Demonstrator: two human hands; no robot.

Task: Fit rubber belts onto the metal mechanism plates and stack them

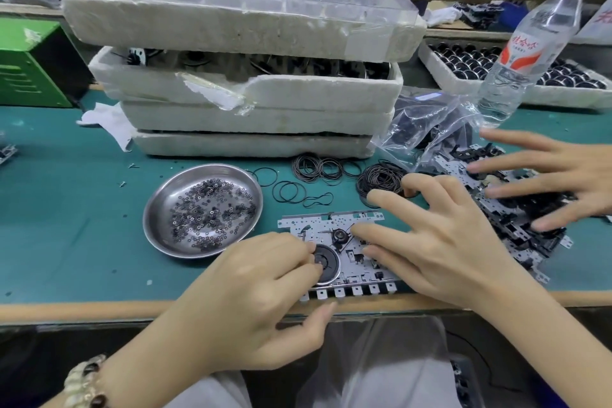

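A metal mechanism plate lies flat at the front edge of the green mat. My left hand curls over its black flywheel, fingertips pinching at the hub. My right hand rests on the plate's right half with straight, spread fingers, beside a small black pulley. Loose rubber belts lie scattered behind the plate, with a denser heap of belts to their right. A stack of plates sits to the right. I cannot tell whether a belt is around the flywheel.
Another person's open hand hovers over the stack of plates. A steel dish of small washers stands left of the plate. Stacked foam trays fill the back, with a plastic bag and a water bottle at the right.
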